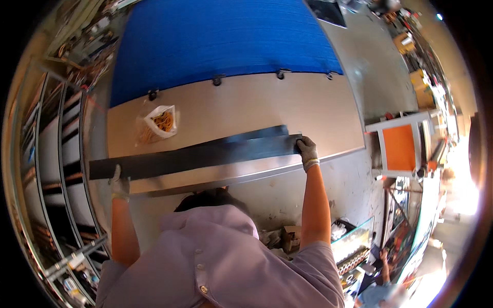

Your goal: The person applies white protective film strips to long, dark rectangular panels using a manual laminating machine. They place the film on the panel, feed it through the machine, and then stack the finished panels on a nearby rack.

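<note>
A long, flat dark strip [200, 158] spans the near part of the tan-topped table [231, 102], held at both ends. My left hand [120, 186], in a pale work glove, grips its left end from the near side, thumb on top and the other fingers mostly hidden beneath. At the right end, my gloved right hand [308, 153] is closed around the strip's corner. Behind it lies a second dark strip [267, 131], partly covered by the held one. An open plastic bag [170, 131] of yellow-orange bands, perhaps rubber bands, sits beyond the strips on the left.
Blue sheeting [221, 41] covers the table's far part, with several black clamps [217, 80] along its edge. A metal rack [64, 154] stands at left, a frame with an orange panel [399, 148] at right. Another person [380, 292] is at lower right, near a glass-like sheet [354, 238].
</note>
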Demonstrator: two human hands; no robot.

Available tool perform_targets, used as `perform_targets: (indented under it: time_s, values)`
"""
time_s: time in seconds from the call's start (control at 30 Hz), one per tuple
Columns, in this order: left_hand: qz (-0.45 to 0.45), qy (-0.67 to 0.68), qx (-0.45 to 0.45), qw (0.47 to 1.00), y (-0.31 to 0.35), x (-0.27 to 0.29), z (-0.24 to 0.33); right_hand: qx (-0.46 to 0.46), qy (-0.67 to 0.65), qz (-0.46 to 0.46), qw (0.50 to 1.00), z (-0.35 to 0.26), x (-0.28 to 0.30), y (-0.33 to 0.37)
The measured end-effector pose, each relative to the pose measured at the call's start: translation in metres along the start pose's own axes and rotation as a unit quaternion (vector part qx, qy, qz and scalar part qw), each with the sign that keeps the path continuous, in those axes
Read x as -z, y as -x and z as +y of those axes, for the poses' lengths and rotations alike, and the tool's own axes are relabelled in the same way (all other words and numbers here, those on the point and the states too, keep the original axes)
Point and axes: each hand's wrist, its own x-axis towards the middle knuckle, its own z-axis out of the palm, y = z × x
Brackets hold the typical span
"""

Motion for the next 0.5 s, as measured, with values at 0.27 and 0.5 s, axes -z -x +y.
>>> perform_targets:
  time_s: [0.27, 0.5]
  values:
    - [0.278, -0.577, 0.063, 0.765, -0.037, 0.091, -0.076, 0.150, 0.778, -0.177, 0.584, -0.043, -0.100, 0.000]
    - [-0.225, -0.849, -0.175, 0.445, 0.000, -0.077, -0.053, 0.206, 0.717, -0.330, 0.578, -0.059, -0.169, 0.025]
